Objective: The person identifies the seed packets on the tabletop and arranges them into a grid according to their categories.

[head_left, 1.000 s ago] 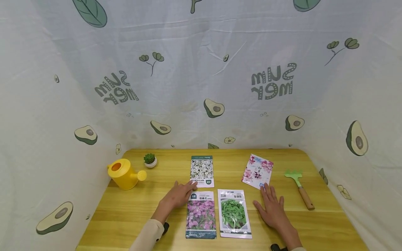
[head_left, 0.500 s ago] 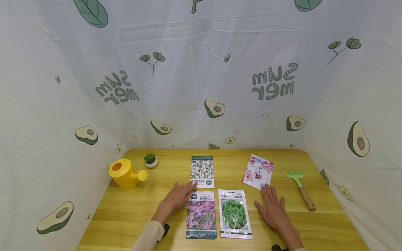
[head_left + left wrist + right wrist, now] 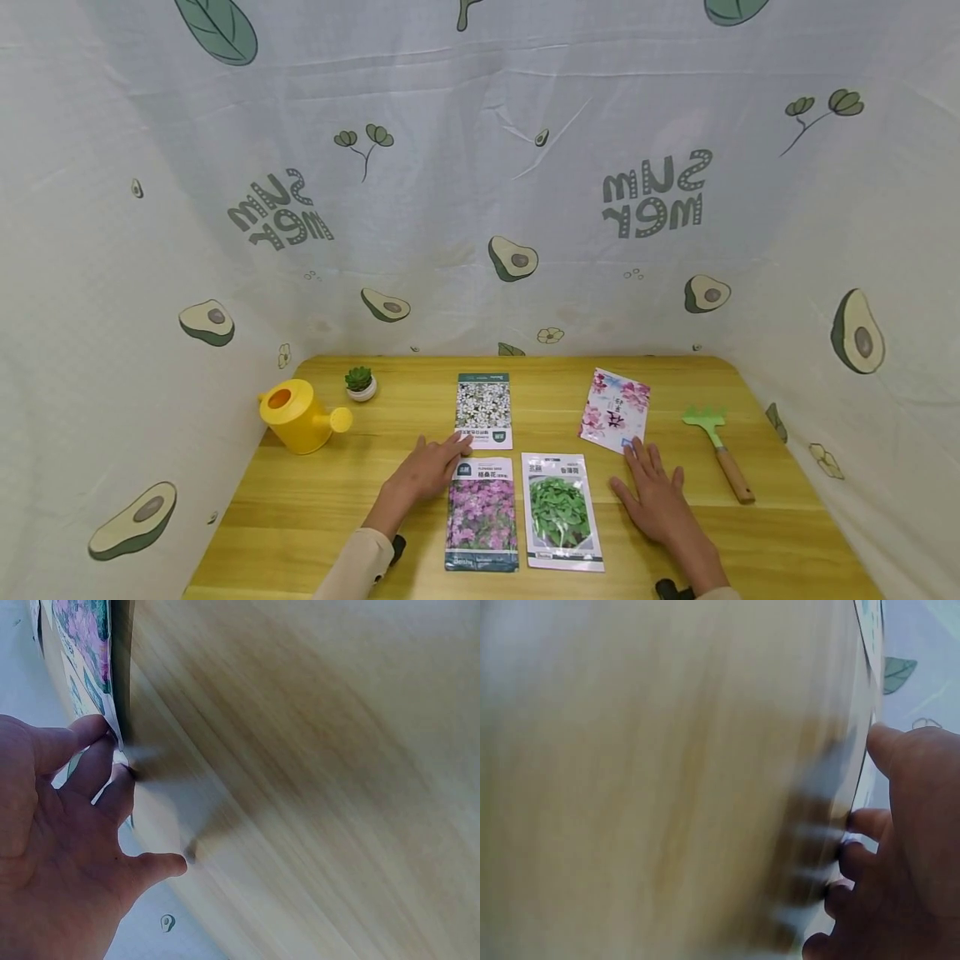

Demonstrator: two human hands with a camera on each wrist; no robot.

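Observation:
Two seed packets lie one above the other in the head view's middle: white flowers (image 3: 482, 404) behind, pink flowers (image 3: 482, 517) in front. My left hand (image 3: 423, 471) reaches to where they meet, fingertips on the white-flower packet's near left corner. In the left wrist view its thumb and fingers (image 3: 94, 769) are loosely bent beside the pink-flower packet's corner. My right hand (image 3: 656, 500) lies flat with fingers spread, fingertips at the near corner of a tilted pink-blossom packet (image 3: 617, 408). A green-leaf seed packet (image 3: 558, 510) lies between the hands.
A yellow watering can (image 3: 298, 417) and a small potted succulent (image 3: 360, 383) stand at the back left. To the right lies a green hand rake (image 3: 720, 458) with a wooden handle. A printed white curtain (image 3: 450, 208) surrounds the wooden table (image 3: 292, 525).
The pink-blossom packet has turned slightly, its far end shifting a little left. My right hand has moved slightly with it, wrist a bit to the right. The left hand keeps its place.

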